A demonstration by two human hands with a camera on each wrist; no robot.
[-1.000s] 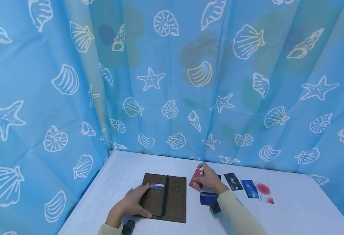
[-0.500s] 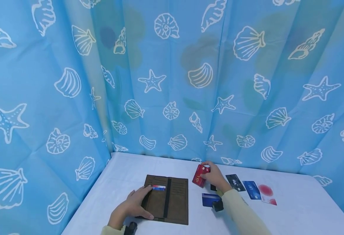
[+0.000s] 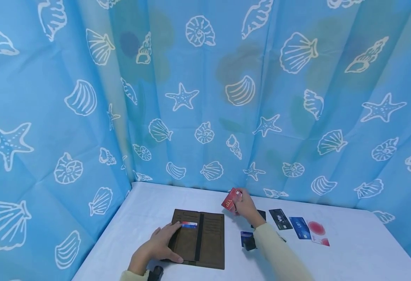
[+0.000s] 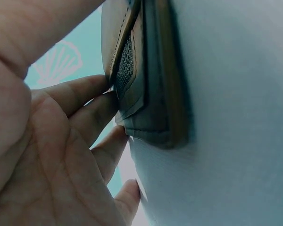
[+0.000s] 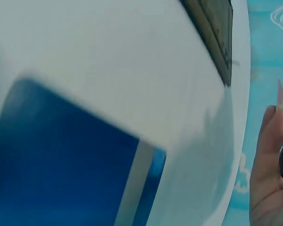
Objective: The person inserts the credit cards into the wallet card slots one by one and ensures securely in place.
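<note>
Left wrist view alone shows mesh (image 4: pixel 126 66) on the stitched wallet (image 4: pixel 155 103); left hand (image 3: pixel 159 244) touches it, fingers relaxed; right hand (image 3: pixel 245 205), towards two o'clock, pinches the red VIP card (image 3: pixel 229 199).

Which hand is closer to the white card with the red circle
Right. The right hand is left of the white card, holding a red card; the left hand is farther left, touching the left side of the brown wallet.

Head view looks down; closer wrist views seemingly share wallet (image 3: pixel 189 244)
</note>
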